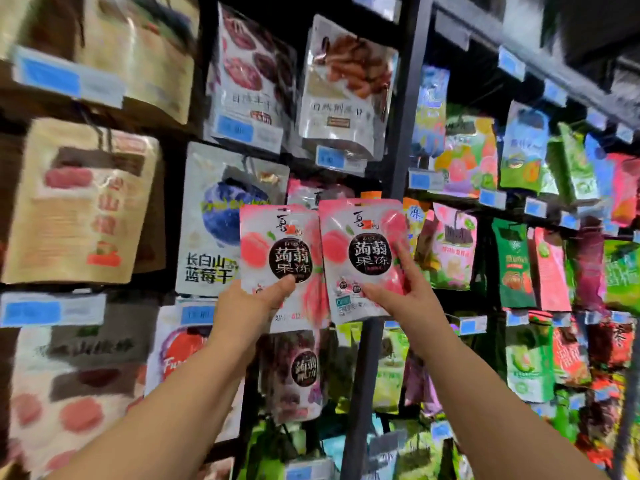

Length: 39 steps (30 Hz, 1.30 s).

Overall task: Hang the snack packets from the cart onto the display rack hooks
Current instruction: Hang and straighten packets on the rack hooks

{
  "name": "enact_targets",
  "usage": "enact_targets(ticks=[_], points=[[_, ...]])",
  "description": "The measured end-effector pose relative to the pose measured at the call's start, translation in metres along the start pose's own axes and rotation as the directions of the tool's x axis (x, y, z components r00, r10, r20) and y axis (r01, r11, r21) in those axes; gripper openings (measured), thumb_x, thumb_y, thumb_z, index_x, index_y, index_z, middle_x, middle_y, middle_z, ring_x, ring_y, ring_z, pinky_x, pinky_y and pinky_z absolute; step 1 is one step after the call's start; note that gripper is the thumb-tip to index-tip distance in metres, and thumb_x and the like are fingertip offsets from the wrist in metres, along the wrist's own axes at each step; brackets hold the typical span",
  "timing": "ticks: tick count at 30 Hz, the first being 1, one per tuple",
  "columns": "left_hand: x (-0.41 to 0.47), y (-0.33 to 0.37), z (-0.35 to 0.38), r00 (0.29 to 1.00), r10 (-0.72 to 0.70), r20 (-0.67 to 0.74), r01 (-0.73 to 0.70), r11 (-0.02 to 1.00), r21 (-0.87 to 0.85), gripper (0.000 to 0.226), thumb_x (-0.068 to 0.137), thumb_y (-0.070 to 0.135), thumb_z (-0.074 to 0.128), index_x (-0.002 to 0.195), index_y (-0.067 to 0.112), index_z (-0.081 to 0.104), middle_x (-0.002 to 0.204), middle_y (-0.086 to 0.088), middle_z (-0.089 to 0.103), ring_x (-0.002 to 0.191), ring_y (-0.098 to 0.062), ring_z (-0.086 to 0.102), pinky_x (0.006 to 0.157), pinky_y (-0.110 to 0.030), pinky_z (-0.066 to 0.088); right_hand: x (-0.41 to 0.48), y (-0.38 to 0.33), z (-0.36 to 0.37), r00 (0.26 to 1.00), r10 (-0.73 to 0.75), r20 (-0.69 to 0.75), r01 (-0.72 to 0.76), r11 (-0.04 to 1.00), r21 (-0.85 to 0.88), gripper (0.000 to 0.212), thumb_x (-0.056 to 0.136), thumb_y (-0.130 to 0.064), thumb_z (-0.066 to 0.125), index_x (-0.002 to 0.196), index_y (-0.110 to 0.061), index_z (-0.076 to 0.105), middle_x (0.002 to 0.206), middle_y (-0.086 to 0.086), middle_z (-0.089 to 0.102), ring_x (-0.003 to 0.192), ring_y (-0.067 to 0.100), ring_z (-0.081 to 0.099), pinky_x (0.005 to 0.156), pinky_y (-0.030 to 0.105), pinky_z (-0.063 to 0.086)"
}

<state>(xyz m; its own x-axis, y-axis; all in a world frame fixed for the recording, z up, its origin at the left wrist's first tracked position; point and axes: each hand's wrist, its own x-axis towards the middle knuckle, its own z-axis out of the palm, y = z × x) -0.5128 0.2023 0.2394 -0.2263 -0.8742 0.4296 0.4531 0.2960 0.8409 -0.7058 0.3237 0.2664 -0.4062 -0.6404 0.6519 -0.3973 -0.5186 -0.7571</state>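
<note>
The left hand (249, 306) pinches the lower edge of the left pink packet (277, 244), thumb on its front and the other fingers hidden behind. The right hand (408, 299) clamps the lower right corner of the right pink packet (360, 251), thumb on the front and fingers (403, 258) up its side. Both packets are held upright, side by side, near the dark post of the display rack (403, 133), in front of the packets already hanging there. They look like light, glossy, soft pouches that would flop and slip. Held this low, the tops will probably waver. A grip nearer the top edge should steady the hang hole, which is too blurred to make out.
</note>
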Motion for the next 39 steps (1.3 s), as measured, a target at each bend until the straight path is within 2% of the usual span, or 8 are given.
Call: enact_targets(ticks=[3,6,10,18,24,28,33,39], points=[[0.017,0.010,-0.020,0.998,0.046,-0.041,-0.043,0.997,0.057,0.017,0.074,0.023,0.082,0.085,0.017,0.071,0.075,0.006,0.074,0.073,-0.017,0.067,0.067,-0.026,0.049,0.032,0.002,0.011,1.000,0.001,0.016,-0.001,1.000,-0.003,0.086,0.074,-0.009,0.083,0.138,-0.050,0.043,0.141,-0.013,0.051,0.125,0.013,0.054,0.104,0.043,0.048],[0.030,0.016,-0.040,0.996,0.054,-0.075,-0.046,0.993,0.107,0.025,0.068,0.031,0.085,0.070,0.015,0.066,0.053,0.010,0.065,0.056,-0.013,0.062,0.056,-0.023,0.049,0.060,0.007,0.022,1.000,0.016,0.022,-0.015,0.999,-0.047,0.087,0.073,-0.018,0.084,0.140,-0.052,0.039,0.148,-0.013,0.041,0.133,0.015,0.045,0.107,0.044,0.044],[0.044,0.018,-0.056,0.998,0.033,-0.051,-0.027,0.994,0.108,0.030,0.063,0.039,0.087,0.084,0.021,0.076,0.080,0.004,0.076,0.084,-0.023,0.072,0.078,-0.042,0.056,0.086,0.013,0.036,0.999,0.049,0.017,-0.048,0.998,-0.051,0.089,0.071,-0.024,0.086,0.139,-0.054,0.038,0.151,-0.013,0.038,0.132,0.018,0.046,0.104,0.048,0.047],[0.055,0.030,-0.053,0.997,0.080,-0.022,-0.079,0.996,0.039,0.029,0.073,0.022,0.082,0.099,0.012,0.073,0.085,0.001,0.075,0.079,-0.013,0.071,0.062,-0.019,0.051,0.111,0.018,0.054,0.993,0.117,0.002,-0.117,0.993,-0.021,0.102,0.050,-0.040,0.088,0.138,-0.055,0.039,0.145,-0.014,0.043,0.125,0.022,0.053,0.095,0.053,0.052],[0.061,0.041,-0.046,0.996,0.090,0.022,-0.091,0.994,0.062,0.028,0.074,0.027,0.081,0.067,0.005,0.066,0.036,0.010,0.052,0.056,-0.012,0.060,0.056,-0.015,0.044,0.115,0.019,0.052,0.983,0.183,0.006,-0.183,0.983,-0.004,0.107,0.043,-0.042,0.091,0.139,-0.050,0.042,0.145,-0.010,0.046,0.123,0.027,0.055,0.078,0.052,0.059],[0.068,0.043,-0.044,0.991,0.103,0.083,-0.102,0.995,-0.013,0.023,0.070,0.021,0.086,0.089,0.020,0.072,0.089,0.001,0.077,0.088,-0.015,0.072,0.078,-0.023,0.051,0.124,0.014,0.053,0.969,0.248,0.001,-0.248,0.969,0.011,0.100,0.052,-0.031,0.093,0.138,-0.049,0.045,0.142,-0.004,0.051,0.117,0.032,0.059,0.073,0.051,0.060],[0.073,0.044,-0.036,0.995,0.080,0.065,-0.076,0.994,-0.073,0.016,0.074,0.016,0.081,0.085,0.022,0.070,0.084,0.004,0.077,0.084,-0.011,0.072,0.069,-0.019,0.050,0.135,0.010,0.057,0.958,0.287,0.015,-0.287,0.958,0.006,0.109,0.041,-0.033,0.093,0.139,-0.043,0.046,0.137,0.002,0.056,0.111,0.031,0.063,0.088,0.056,0.055],[0.079,0.042,-0.038,0.994,0.060,0.089,-0.052,0.995,-0.090,0.024,0.078,0.015,0.078,0.101,0.015,0.071,0.086,0.004,0.077,0.076,-0.003,0.072,0.058,-0.008,0.050,0.124,0.008,0.043,0.968,0.245,0.044,-0.246,0.969,0.015,0.084,0.072,-0.017,0.083,0.142,-0.039,0.043,0.127,0.001,0.064,0.100,0.027,0.071,0.083,0.050,0.058]])
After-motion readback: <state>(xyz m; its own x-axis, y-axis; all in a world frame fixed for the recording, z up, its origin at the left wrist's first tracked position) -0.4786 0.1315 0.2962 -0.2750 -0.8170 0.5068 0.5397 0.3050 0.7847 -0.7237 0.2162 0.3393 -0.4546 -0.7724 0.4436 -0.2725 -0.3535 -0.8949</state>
